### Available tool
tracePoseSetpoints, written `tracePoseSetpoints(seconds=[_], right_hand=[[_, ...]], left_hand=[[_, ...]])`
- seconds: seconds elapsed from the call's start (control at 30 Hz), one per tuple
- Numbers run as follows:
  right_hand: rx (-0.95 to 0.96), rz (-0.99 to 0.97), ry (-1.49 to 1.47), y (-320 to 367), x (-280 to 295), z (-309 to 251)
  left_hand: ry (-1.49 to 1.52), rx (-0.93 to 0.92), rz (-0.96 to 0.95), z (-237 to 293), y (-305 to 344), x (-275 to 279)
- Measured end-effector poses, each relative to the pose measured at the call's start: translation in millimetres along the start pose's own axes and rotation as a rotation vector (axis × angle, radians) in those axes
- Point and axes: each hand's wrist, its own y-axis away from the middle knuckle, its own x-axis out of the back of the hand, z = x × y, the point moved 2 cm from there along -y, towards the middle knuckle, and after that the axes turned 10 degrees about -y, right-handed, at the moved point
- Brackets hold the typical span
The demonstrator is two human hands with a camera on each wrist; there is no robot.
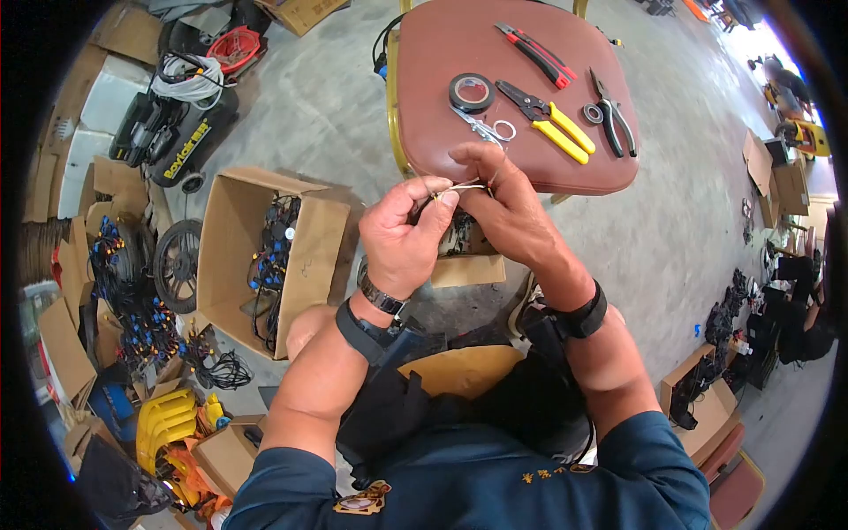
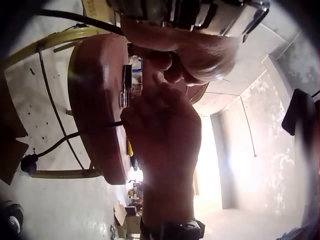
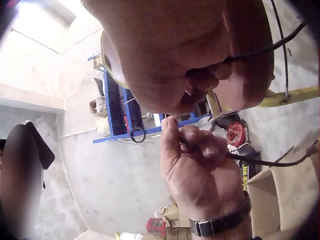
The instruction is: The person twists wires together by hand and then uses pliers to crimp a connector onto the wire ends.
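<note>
Both hands meet in front of the chair seat's near edge. The left hand (image 1: pixel 402 234) pinches thin pale wire ends (image 1: pixel 461 187) between thumb and forefinger, and the right hand (image 1: pixel 508 208) grips the wires from the other side, its forefinger raised. In the right wrist view a black cable (image 3: pixel 265 162) runs out of the left hand (image 3: pixel 200 175), and another black cable (image 3: pixel 270 49) leaves the right hand (image 3: pixel 165 55). The left wrist view shows a black cable (image 2: pixel 80 134) trailing from the right hand (image 2: pixel 162 135) to a dark connector (image 2: pixel 30 164).
On the red-brown chair seat (image 1: pixel 433 53) lie black tape (image 1: pixel 472 93), scissors (image 1: pixel 481 126), yellow-handled strippers (image 1: pixel 561 132), pliers (image 1: pixel 612 115) and a red-black cutter (image 1: pixel 539 57). A cardboard box (image 1: pixel 225 256) of cables stands at the left, a smaller box (image 1: pixel 468 272) below the hands.
</note>
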Motion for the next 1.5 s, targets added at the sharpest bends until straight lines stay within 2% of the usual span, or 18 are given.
tracePoseSetpoints(seconds=[0.1,0.2,0.3,0.53,0.63,0.73,0.8,0.93,1.07,1.27,1.5], right_hand=[[-0.006,0.004,0.031,0,-4,0],[0.025,-0.011,0.032,2,-8,-4],[0.026,-0.044,0.029,2,-9,-3],[0.045,-0.069,0.104,2,-11,-2],[-0.010,-0.097,0.114,3,-11,-6],[0.031,-0.114,0.080,2,-11,1],[-0.038,-0.108,-0.018,4,-12,-3],[-0.157,-0.102,-0.339,5,-13,-3],[-0.138,-0.095,-0.569,4,-13,-6],[-0.075,-0.037,-0.401,3,-18,9],[-0.093,-0.014,-0.404,2,-13,6]], left_hand=[[0.011,0.058,-0.002,6,1,0],[-0.042,0.036,0.001,5,0,0],[-0.027,0.122,-0.017,7,1,0],[-0.060,0.031,-0.028,1,-2,-1],[-0.016,0.008,-0.038,2,-4,-1],[0.013,0.011,-0.044,1,-5,1],[0.064,0.016,-0.032,4,-6,0],[0.132,0.178,0.051,6,-12,5],[0.239,0.249,0.099,2,-18,10],[0.268,0.270,0.094,-1,-18,12],[0.208,0.241,0.064,1,-16,12]])
